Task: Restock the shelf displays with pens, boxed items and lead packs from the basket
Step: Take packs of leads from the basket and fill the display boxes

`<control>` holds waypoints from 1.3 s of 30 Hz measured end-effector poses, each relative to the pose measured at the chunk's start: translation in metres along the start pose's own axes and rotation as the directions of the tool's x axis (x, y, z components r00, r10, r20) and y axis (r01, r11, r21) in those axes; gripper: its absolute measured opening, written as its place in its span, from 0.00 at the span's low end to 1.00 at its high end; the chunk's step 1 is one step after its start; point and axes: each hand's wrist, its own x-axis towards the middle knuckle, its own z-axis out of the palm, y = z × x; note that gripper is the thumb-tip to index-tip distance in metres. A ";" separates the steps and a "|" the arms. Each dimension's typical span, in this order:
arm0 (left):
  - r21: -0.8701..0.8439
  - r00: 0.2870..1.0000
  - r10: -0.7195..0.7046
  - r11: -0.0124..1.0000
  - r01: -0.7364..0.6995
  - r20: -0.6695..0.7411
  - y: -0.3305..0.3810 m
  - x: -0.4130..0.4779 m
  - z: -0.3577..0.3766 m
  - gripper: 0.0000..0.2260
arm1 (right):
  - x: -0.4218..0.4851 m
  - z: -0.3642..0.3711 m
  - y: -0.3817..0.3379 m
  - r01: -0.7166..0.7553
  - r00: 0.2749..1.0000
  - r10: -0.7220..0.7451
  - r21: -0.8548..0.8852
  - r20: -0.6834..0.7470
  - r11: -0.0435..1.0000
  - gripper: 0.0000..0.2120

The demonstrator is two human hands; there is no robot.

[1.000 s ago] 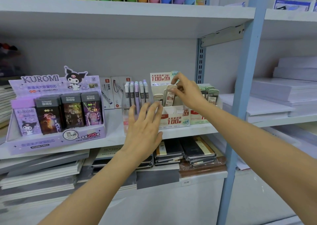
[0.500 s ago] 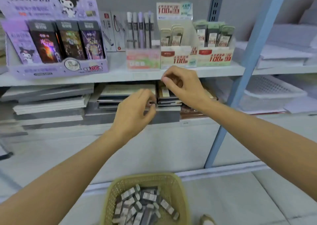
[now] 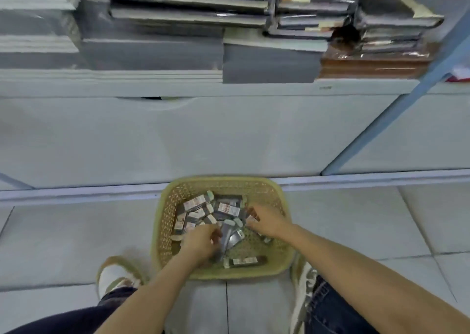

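Observation:
A yellow-green woven basket [image 3: 162,221] stands on the floor tiles between my feet. Several small grey lead packs [image 3: 226,207] with white and red labels lie jumbled inside it. My left hand [image 3: 201,242] is down in the basket's near left part, fingers curled around grey packs. My right hand [image 3: 267,223] reaches into the right part, its fingertips pinched on a pack with a reddish label. The shelf displays are out of view above.
Stacks of wrapped notebooks [image 3: 188,10] fill the low shelf at the top. A white base panel [image 3: 203,135] runs below it, with a blue shelf upright [image 3: 396,120] slanting at the right. My shoes [image 3: 114,275] flank the basket.
My view has tipped down from the shelf displays to the floor. Both hands have dropped from shelf height into the basket and closed on lead packs.

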 end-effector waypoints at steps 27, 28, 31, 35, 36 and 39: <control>-0.813 0.987 -0.160 0.570 0.121 0.035 -0.026 0.020 0.002 0.10 | 0.019 -0.010 0.032 0.050 0.992 -0.009 0.339 -0.122 0.940 0.14; -0.833 0.988 -0.150 0.543 0.107 0.029 -0.024 0.020 0.000 0.11 | 0.018 -0.017 0.031 0.059 0.996 -0.033 0.347 -0.080 0.936 0.13; -0.838 0.992 -0.126 0.539 0.083 0.017 -0.017 0.020 -0.001 0.11 | 0.016 -0.029 0.028 0.044 0.980 -0.096 0.283 0.174 0.958 0.13; -0.831 0.993 -0.100 0.546 0.109 0.065 -0.009 0.018 0.003 0.09 | 0.019 -0.028 0.026 -0.015 0.975 -0.054 0.313 0.213 0.950 0.15; -0.834 0.992 -0.093 0.538 0.118 0.081 -0.007 0.017 0.003 0.08 | 0.020 -0.025 0.024 -0.040 0.982 -0.033 0.375 0.186 0.926 0.15; -0.842 0.986 -0.062 0.515 0.163 0.154 -0.001 0.015 0.003 0.11 | 0.024 -0.017 0.019 -0.053 0.973 -0.063 0.478 0.223 0.877 0.15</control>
